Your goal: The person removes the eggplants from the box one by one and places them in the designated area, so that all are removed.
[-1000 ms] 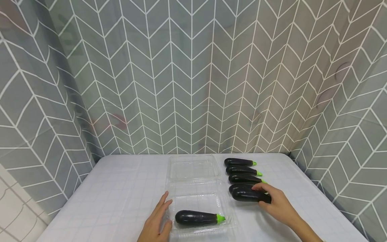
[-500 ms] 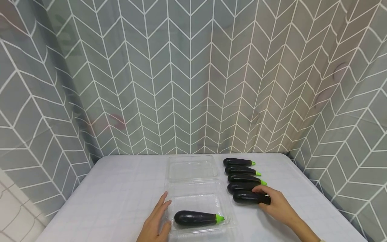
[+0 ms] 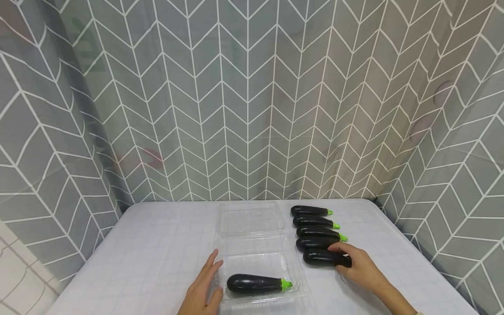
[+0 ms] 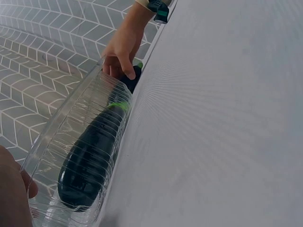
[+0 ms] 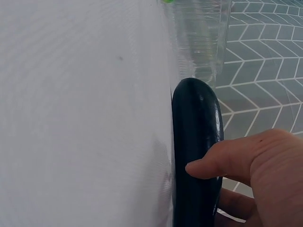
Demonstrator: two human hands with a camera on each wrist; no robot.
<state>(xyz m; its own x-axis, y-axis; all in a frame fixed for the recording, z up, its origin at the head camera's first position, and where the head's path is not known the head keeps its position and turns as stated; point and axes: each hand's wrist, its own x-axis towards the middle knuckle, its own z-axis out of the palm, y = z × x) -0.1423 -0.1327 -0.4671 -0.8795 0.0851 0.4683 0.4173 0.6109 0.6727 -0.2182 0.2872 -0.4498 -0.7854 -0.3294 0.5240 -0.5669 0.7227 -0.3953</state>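
Observation:
My right hand (image 3: 361, 267) grips a dark eggplant (image 3: 320, 258) by its stem end, at the front of a row on the right. In the right wrist view the thumb (image 5: 208, 165) lies along the side of that eggplant (image 5: 193, 118), whose rounded end points toward the clear container. Another eggplant (image 3: 253, 283) with a bright green cap lies in the near half of the open clear plastic clamshell container (image 3: 256, 261). Fingers spread, my left hand (image 3: 202, 284) rests at the container's left edge; the left wrist view shows its fingertip (image 4: 31, 187) against the plastic wall.
Several more eggplants (image 3: 316, 232) lie side by side behind the held one, green caps to the right. The container's lid half (image 3: 252, 218) lies flat toward the back. A white cloth covers the table (image 3: 157, 249), and a chevron-patterned curtain (image 3: 248, 109) stands behind it.
The right hand has drawn its eggplant slightly forward, away from the one behind it, and now keeps nearly still. My left hand has stayed at the container's edge.

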